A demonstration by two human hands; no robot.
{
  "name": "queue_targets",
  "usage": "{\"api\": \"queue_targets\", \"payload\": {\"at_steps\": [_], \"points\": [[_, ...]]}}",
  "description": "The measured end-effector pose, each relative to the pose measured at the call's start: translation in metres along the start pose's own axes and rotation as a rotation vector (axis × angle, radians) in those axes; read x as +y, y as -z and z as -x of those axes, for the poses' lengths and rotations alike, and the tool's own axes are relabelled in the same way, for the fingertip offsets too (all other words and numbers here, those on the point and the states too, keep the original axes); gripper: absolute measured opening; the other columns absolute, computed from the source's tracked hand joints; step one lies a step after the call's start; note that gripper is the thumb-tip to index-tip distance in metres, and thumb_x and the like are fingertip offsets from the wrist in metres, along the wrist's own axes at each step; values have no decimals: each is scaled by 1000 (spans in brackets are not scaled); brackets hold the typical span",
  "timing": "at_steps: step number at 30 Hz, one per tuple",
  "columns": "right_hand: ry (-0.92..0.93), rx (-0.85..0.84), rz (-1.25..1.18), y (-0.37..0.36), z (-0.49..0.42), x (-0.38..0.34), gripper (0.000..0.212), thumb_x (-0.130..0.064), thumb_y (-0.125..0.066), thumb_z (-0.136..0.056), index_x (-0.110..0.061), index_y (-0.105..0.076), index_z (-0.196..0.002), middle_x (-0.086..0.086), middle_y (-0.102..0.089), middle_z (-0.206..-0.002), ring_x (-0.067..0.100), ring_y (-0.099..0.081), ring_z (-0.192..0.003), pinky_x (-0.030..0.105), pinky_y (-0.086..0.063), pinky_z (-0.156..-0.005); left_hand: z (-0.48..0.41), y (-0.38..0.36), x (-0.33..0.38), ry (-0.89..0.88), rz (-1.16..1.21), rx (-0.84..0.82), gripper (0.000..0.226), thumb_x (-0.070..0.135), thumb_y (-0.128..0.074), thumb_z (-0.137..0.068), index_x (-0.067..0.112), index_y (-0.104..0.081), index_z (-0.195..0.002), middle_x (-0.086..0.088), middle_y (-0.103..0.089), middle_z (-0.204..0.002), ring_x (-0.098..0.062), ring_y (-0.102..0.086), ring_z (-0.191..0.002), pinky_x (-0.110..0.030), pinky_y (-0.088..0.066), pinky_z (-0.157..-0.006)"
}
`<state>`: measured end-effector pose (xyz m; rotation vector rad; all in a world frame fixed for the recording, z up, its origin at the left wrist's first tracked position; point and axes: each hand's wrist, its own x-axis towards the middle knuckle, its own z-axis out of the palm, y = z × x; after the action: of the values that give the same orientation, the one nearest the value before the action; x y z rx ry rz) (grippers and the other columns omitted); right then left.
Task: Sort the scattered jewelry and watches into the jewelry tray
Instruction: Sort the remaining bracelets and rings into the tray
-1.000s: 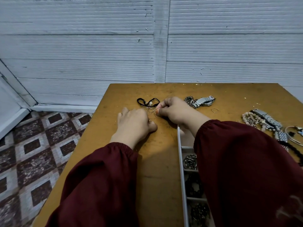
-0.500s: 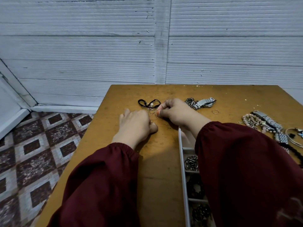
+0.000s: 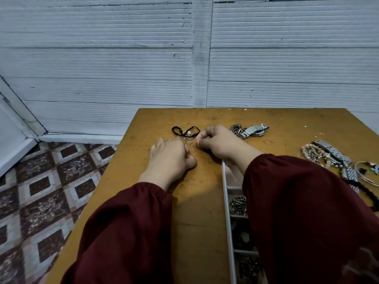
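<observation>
Dim, cool light; soft shadows under the sleeves; wide-angle bending at edges.

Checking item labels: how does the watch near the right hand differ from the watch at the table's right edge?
The watch near the right hand lies folded up beside a tangled chain; the watch at the right edge lies stretched out among bead bracelets. Both are silver and not yet in the tray.

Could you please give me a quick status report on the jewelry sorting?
Left grip curled on the table, hold unclear. Right grip pinching thin rings beside the black cord bracelet. Jewelry tray partly under right sleeve.
</observation>
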<state>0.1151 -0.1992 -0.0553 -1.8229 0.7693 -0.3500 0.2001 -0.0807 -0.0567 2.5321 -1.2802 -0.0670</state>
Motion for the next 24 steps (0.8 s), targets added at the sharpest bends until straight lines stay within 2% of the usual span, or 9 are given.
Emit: {"api": "queue_targets", "payload": {"at_steps": [5,9,13,17,20,24], "points": [[0,2,5,-1,0,1,18,-3,-64,-85,-16,-59,-73,3,-55,-63,20,-47,-63,32,-38,-58,5,1,-3,-49,165,30,11,29,-61,-82,26,-52,-86,7,-63,-87,-22,-50,-97,-35,-35,-80],[19,28,40,-1,1,0,18,-7,-64,-85,-18,-59,-72,1,-55,-62,18,-47,-57,26,-38,-53,9,-4,-12,-77,372,26,17,22,-65,-85,29,-51,-78,13,-62,-72,-18,-59,-85,-37,-41,-92],[83,129,-10,-4,4,-3,18,-9,-64,-87,-20,-59,-73,-2,-58,-65,14,-53,-61,26,-44,-59,21,-7,-14,-22,670,79,17,11,-73,-80,23,-61,-78,8,-61,-69,-8,-58,-66,-30,-49,-73],[168,231,-85,1,14,-16,20,-10,-64,-89,-22,-57,-75,-8,-55,-66,3,-50,-57,13,-42,-51,42,-1,0,52,1003,131,13,-7,-69,-81,5,-63,-83,0,-60,-65,3,-59,-56,-15,-52,-60],[202,278,-182,5,24,-24,17,-7,-65,-88,-18,-59,-77,-5,-55,-67,3,-48,-56,8,-39,-46,58,3,9,44,1110,167,12,-10,-68,-79,0,-64,-85,-3,-62,-68,5,-59,-55,-10,-49,-55],[211,264,-284,10,47,-26,18,-3,-64,-88,-16,-58,-77,0,-53,-69,4,-46,-57,8,-38,-46,76,5,19,42,1199,220,17,-10,-72,-74,5,-67,-79,0,-66,-66,4,-59,-54,-9,-46,-54]]}}
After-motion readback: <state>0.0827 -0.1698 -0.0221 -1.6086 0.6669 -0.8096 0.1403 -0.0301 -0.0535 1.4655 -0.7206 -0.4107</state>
